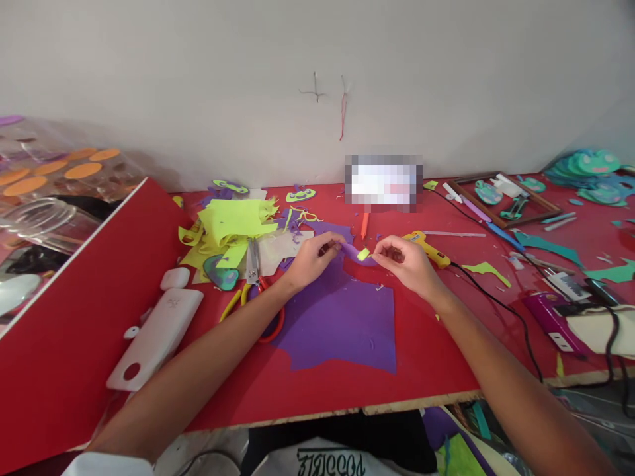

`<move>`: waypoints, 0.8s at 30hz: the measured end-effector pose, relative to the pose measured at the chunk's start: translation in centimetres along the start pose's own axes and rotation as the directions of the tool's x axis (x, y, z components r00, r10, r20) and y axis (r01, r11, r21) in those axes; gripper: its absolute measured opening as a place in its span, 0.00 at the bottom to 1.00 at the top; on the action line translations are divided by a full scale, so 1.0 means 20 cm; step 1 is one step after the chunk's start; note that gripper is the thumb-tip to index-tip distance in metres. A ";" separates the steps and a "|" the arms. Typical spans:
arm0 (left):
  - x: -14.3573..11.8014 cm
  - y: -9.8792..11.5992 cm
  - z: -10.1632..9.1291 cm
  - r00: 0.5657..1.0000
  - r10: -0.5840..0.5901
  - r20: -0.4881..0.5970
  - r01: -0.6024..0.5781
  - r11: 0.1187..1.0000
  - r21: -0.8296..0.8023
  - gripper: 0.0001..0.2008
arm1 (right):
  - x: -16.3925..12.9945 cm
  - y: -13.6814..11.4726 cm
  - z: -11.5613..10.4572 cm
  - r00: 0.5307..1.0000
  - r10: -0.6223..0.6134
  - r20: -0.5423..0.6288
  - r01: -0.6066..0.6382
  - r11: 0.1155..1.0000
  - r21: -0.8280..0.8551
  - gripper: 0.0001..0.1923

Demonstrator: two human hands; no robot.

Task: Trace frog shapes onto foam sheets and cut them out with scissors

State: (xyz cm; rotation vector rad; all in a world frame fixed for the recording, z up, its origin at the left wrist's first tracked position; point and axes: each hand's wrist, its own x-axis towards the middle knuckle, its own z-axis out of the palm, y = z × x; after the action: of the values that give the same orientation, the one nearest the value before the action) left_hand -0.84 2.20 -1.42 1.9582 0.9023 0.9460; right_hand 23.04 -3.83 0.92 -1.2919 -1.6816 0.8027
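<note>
A narrow purple foam piece (351, 250) stretches between my two hands, with a small lime-green foam bit (364, 254) on it. Its left end is pinched between the thumb and fingertips of my left hand (313, 262). My right hand (407, 263) is closed in a pinch at the right end, beside the lime bit. Below them a large purple foam sheet (342, 324) with ragged edges lies flat on the red table (426, 357). Scissors (253, 261) with red handles lie left of my left hand, partly hidden by the forearm. A yellow glue gun (430, 250) rests just behind my right hand.
Lime foam sheets and scraps (233, 221) are heaped at the back left. A white power bank (156, 337) lies by the red side panel (89, 317). An orange marker-like stick (365, 226) is behind my hands. At right are a framed tray (550, 215), teal foam cutouts (585, 168) and cables.
</note>
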 end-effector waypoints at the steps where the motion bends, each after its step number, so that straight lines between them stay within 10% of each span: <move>1: 0.00 0.00 0.00 1.000 -0.012 0.010 0.013 0.999 -0.043 0.09 | 0.00 0.00 0.00 1.000 -0.008 0.006 0.007 1.000 0.016 0.08; 10: 0.00 0.06 -0.01 0.988 -0.118 0.103 0.144 0.944 -0.296 0.07 | 0.00 0.01 -0.01 0.999 0.013 -0.032 -0.011 0.997 0.075 0.12; 24: -0.02 0.12 -0.03 0.949 -0.043 0.314 0.164 0.914 -0.371 0.07 | -0.01 -0.03 0.08 0.950 0.069 0.303 -0.130 0.974 0.185 0.14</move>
State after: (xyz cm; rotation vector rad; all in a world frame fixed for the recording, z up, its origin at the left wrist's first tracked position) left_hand -0.82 0.99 0.79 1.6298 0.5821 0.6795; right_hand 21.43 -4.15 0.64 -1.1653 -1.7191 1.2471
